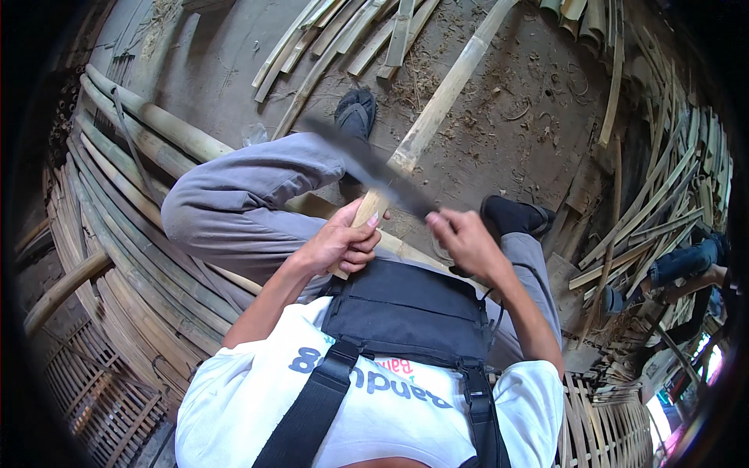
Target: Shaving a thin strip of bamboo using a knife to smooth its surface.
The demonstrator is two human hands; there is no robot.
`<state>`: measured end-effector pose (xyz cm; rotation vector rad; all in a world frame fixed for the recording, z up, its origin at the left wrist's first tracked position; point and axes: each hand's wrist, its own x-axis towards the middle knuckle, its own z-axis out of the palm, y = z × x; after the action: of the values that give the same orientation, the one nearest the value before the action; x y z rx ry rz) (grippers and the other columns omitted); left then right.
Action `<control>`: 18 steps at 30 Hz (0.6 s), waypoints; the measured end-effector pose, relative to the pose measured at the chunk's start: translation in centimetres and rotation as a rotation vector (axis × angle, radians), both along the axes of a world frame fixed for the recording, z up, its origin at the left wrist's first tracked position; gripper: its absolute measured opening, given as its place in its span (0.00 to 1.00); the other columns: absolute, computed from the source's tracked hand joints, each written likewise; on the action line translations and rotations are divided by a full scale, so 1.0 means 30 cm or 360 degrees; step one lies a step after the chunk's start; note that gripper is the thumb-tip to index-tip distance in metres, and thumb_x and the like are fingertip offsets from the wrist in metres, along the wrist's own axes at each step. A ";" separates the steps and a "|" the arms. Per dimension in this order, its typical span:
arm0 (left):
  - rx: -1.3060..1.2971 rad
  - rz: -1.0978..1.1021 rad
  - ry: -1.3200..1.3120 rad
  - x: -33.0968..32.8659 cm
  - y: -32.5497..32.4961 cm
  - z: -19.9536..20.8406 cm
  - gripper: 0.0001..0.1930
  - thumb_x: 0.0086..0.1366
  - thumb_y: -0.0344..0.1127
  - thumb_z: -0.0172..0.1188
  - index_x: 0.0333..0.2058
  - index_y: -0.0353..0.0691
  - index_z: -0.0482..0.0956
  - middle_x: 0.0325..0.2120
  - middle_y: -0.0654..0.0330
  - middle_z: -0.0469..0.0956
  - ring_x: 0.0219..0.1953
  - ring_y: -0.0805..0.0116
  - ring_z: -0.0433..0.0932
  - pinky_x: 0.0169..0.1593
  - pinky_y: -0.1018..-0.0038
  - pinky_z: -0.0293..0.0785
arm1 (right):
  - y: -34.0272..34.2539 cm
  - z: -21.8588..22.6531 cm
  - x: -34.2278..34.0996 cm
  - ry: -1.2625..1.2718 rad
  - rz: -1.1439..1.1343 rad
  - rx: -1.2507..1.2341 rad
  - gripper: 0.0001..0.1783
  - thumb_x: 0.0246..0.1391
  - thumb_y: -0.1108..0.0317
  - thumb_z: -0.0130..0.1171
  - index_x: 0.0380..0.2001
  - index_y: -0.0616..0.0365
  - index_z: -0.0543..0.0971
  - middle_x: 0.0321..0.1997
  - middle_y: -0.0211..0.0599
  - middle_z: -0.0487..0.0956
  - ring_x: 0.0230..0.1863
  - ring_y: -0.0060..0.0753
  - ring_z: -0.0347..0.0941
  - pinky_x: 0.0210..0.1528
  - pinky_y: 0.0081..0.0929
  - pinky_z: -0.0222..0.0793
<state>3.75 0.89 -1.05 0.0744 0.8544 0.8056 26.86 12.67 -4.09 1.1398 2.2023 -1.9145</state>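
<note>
My left hand [342, 240] is closed round the near end of a long split bamboo strip [449, 90], thumb lying along its top. From my lap the strip slants away to the far right, past the picture's upper edge. My right hand [468, 246] grips the handle of a large knife with a broad dark blade [374, 168]. Blurred by motion, the blade lies across the strip just beyond my left hand and points to the far left. Whether its edge touches the bamboo I cannot tell.
Long bamboo poles [129, 199] lie at my left, above a woven bamboo lattice [101, 390]. Split strips [335, 35] lie on the far floor among shavings [530, 101]. At right are a heap of thin strips [655, 203] and another person's leg [683, 265].
</note>
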 end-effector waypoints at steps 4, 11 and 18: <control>-0.0005 0.0022 0.0032 -0.003 -0.004 0.010 0.14 0.73 0.39 0.47 0.52 0.42 0.60 0.17 0.70 0.54 0.13 0.84 0.48 0.15 0.84 0.46 | 0.021 -0.043 -0.028 -0.0018 -0.0293 0.0036 0.27 0.66 0.51 0.48 0.25 0.66 0.73 0.13 0.41 0.68 0.16 0.28 0.65 0.22 0.34 0.63; -0.0050 -0.0038 0.0178 0.014 -0.011 0.015 0.13 0.73 0.36 0.46 0.53 0.43 0.59 0.18 0.70 0.54 0.14 0.84 0.48 0.16 0.84 0.45 | 0.041 -0.015 -0.028 -0.0104 -0.0119 0.0063 0.28 0.66 0.50 0.47 0.23 0.67 0.73 0.13 0.39 0.70 0.16 0.26 0.66 0.22 0.33 0.63; -0.0046 -0.0081 0.0237 0.025 -0.013 0.021 0.13 0.73 0.37 0.47 0.53 0.45 0.59 0.18 0.70 0.55 0.14 0.84 0.49 0.16 0.84 0.46 | 0.057 -0.013 -0.032 -0.0137 -0.0223 0.0105 0.29 0.66 0.48 0.46 0.23 0.67 0.72 0.13 0.39 0.69 0.16 0.28 0.65 0.22 0.32 0.63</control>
<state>4.51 0.50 -0.41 0.1312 1.0007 0.7465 25.90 14.38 -4.48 1.3941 2.2108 -1.8145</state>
